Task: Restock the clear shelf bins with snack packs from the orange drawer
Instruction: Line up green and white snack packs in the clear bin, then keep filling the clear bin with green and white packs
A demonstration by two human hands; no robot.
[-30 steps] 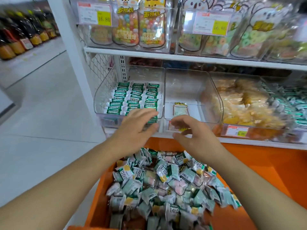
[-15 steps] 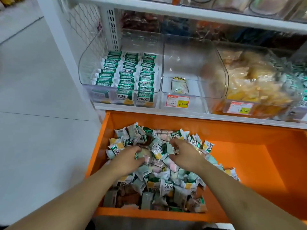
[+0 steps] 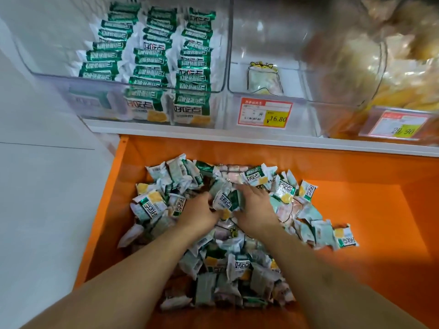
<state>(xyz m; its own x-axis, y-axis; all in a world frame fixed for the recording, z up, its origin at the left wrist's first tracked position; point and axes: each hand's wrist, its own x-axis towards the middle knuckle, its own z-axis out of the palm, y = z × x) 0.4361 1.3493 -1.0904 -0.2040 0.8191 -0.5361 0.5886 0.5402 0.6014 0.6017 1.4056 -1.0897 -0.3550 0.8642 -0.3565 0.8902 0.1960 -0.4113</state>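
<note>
We look down on a pale tiled floor [image 3: 42, 198] at the left and a white shelf [image 3: 261, 138] running across the far side, with an orange drawer [image 3: 356, 210] pulled open below it. The right half of the drawer floor shows bare orange; the left half carries a loose heap of snack packs [image 3: 228, 264] in green, white and yellow wrappers.

Both our hands are down in the far part of that heap, close together. Our left hand [image 3: 199, 213] lies palm down with its fingers curled into the packs. Our right hand [image 3: 255, 210] is just beside it, fingers bent over the heap. Between the two sits one green-and-white pack [image 3: 225, 200], tilted up, touching both hands; we cannot tell which hand, if either, truly has hold of it, since the fingertips are buried among wrappers.

On the shelf above, the left clear bin [image 3: 47, 77] holds three neat rows of the same green packs [image 3: 152, 55] standing on edge. The middle clear bin [image 3: 297, 67] holds only a single pale pouch [image 3: 263, 79] lying flat, with a red and yellow price tag [image 3: 264, 113] on its front. The right bin [image 3: 380, 55] is full of blurred yellowish bagged snacks and carries its own price label [image 3: 395, 125]. The bins' front walls rise between the drawer and their insides.
</note>
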